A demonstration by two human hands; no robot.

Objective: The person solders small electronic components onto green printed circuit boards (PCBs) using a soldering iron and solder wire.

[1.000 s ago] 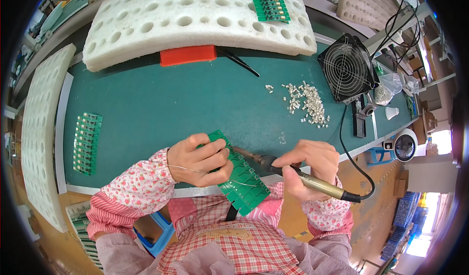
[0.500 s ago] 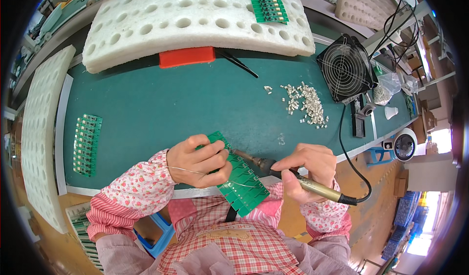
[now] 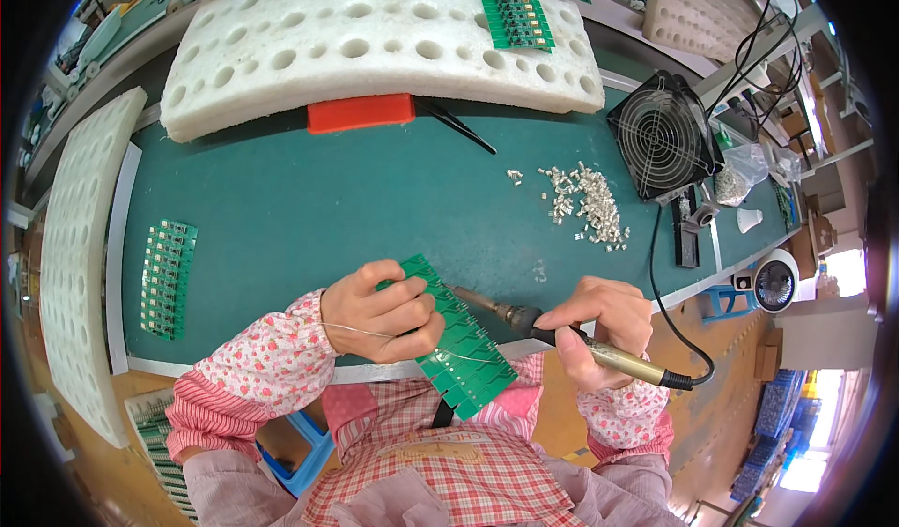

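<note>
A green circuit board (image 3: 468, 366) is tilted at the table's front edge, its upper left side gripped by my left hand (image 3: 386, 311). A thin strand of solder wire (image 3: 351, 327) also runs through that hand's closed fingers, its end trailing across the board. My right hand (image 3: 604, 332) is wrapped round the handle of a soldering iron (image 3: 618, 362). The iron's tip points left at the upper part of the board; whether it touches cannot be made out. Part of the board is hidden behind my left fingers.
Small silvery components (image 3: 599, 207) lie heaped on the green table mat (image 3: 356, 199). A black fan (image 3: 660, 138) stands beyond them at right. A populated board (image 3: 169, 279) lies at left. White perforated foam (image 3: 309, 54), a red tray (image 3: 361, 112) and black tweezers (image 3: 459, 126) are at the back.
My right hand and the soldering iron have shifted slightly right and down, drawing the tip a little along the board. My left hand, board and solder wire stay nearly in place.
</note>
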